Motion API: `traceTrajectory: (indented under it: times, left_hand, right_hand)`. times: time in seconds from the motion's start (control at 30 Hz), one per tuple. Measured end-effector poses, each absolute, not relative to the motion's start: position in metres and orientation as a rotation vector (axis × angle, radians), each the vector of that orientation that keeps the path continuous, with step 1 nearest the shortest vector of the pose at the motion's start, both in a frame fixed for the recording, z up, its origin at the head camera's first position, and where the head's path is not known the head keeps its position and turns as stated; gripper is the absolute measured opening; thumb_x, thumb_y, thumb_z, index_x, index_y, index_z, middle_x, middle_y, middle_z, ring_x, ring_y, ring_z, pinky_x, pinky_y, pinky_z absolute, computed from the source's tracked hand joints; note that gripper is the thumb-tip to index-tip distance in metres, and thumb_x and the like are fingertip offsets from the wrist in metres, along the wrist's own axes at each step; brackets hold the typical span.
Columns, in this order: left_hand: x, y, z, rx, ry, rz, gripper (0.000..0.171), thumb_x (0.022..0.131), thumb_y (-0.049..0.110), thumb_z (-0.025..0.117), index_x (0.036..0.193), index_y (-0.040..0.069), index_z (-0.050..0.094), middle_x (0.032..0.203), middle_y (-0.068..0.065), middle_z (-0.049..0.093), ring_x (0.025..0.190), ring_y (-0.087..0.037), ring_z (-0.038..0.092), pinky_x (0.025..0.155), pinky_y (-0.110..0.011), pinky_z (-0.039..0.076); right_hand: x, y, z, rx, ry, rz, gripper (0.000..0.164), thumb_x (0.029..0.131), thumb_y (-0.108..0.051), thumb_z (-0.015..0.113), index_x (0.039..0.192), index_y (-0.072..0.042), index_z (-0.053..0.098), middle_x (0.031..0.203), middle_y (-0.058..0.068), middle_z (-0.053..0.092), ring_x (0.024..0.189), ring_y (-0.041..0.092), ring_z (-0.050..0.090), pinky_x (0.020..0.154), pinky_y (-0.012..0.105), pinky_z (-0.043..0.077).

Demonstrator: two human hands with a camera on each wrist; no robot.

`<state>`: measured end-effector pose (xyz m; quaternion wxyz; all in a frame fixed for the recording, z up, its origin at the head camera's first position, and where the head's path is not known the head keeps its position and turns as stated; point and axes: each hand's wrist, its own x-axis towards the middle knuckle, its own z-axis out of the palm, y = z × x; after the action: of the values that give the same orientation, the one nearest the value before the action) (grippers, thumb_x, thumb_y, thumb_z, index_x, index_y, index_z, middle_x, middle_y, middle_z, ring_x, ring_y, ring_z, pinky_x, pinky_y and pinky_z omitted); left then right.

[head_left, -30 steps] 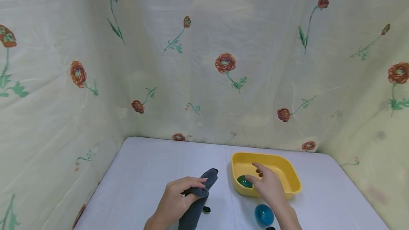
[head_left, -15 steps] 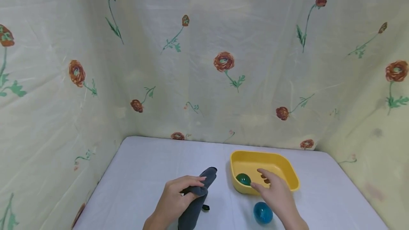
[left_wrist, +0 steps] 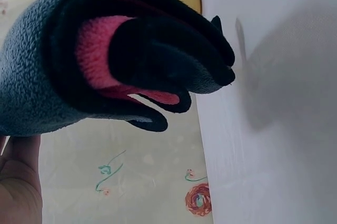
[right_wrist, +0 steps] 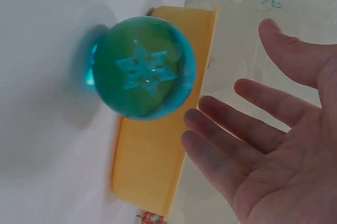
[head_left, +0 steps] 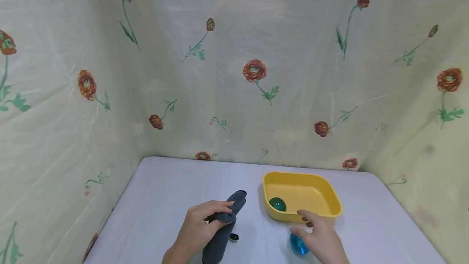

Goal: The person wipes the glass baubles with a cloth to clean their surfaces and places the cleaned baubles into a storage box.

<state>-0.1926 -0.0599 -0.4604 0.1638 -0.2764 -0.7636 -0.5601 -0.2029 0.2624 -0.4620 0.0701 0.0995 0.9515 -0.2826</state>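
My left hand (head_left: 198, 225) pinches a rolled dark grey cloth (head_left: 219, 243) with black edging. The left wrist view looks into the end of that cloth (left_wrist: 100, 50), where a pink fuzzy inner side shows. My right hand (head_left: 323, 238) hovers over a clear blue ball (head_left: 297, 245), hiding part of it in the head view. In the right wrist view the ball (right_wrist: 143, 69) has a snowflake figure on it, and the fingers (right_wrist: 226, 124) are spread beside it, holding nothing. Behind it stands a yellow tub (head_left: 335, 194) with a green ball (head_left: 277, 204) in its near left corner.
A small dark shiny object (head_left: 234, 236) lies on the white table (head_left: 176, 178) just right of the cloth. Flower-patterned curtain (head_left: 227, 93) closes in the table at the back and both sides.
My right hand has drawn back from over the tub toward me and now is above the blue ball. The left hand keeps its grip on the cloth, nearly still.
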Motion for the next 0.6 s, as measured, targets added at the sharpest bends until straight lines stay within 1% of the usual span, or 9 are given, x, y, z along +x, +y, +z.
traceTrajectory:
  times: [0.17, 0.27, 0.37, 0.47, 0.6]
  left_hand:
    - [-0.193, -0.058, -0.459, -0.786, -2.198, -1.6, 0.026, 0.081, 0.0, 0.077, 0.101, 0.016, 0.076, 0.116, 0.008, 0.073, 0.109, -0.014, 0.07, 0.089, -0.021, 0.057]
    - [-0.193, -0.058, -0.46, -0.784, -2.206, -1.598, 0.025, 0.081, 0.001, 0.077, 0.101, 0.016, 0.076, 0.116, 0.008, 0.073, 0.109, -0.015, 0.07, 0.088, -0.021, 0.058]
    - [-0.193, -0.058, -0.46, -0.782, -2.211, -1.596, 0.025, 0.081, 0.001, 0.077, 0.101, 0.017, 0.076, 0.116, 0.009, 0.073, 0.109, -0.015, 0.07, 0.088, -0.021, 0.058]
    - [-0.193, -0.058, -0.46, -0.779, -2.214, -1.589, 0.025, 0.081, 0.002, 0.077, 0.101, 0.017, 0.076, 0.116, 0.009, 0.073, 0.109, -0.015, 0.07, 0.088, -0.022, 0.058]
    - [-0.193, -0.058, -0.46, -0.778, -2.212, -1.583, 0.026, 0.081, 0.001, 0.077, 0.101, 0.017, 0.076, 0.116, 0.01, 0.073, 0.109, -0.014, 0.07, 0.089, -0.022, 0.058]
  right_hand:
    - [-0.199, 0.265, -0.471, 0.27, 2.836, -0.81, 0.067, 0.077, -0.042, 0.082, 0.132, -0.009, 0.061, 0.123, 0.014, 0.066, 0.099, 0.027, 0.061, 0.083, 0.045, 0.053]
    - [-0.197, 0.268, -0.477, 0.261, 2.82, -0.794, 0.069, 0.074, -0.042, 0.084, 0.13, -0.009, 0.062, 0.123, 0.014, 0.066, 0.1, 0.027, 0.062, 0.083, 0.046, 0.053]
    - [-0.196, 0.269, -0.483, 0.268, 2.795, -0.798, 0.075, 0.07, -0.044, 0.086, 0.131, -0.009, 0.061, 0.125, 0.016, 0.065, 0.101, 0.028, 0.062, 0.086, 0.052, 0.053]
    - [-0.195, 0.269, -0.489, 0.313, 2.755, -0.828, 0.079, 0.068, -0.043, 0.087, 0.134, -0.01, 0.059, 0.131, 0.017, 0.062, 0.103, 0.028, 0.06, 0.091, 0.057, 0.051]
    - [-0.195, 0.268, -0.495, 0.339, 2.734, -0.846, 0.076, 0.07, -0.034, 0.088, 0.135, -0.011, 0.059, 0.134, 0.016, 0.061, 0.106, 0.029, 0.059, 0.095, 0.061, 0.048]
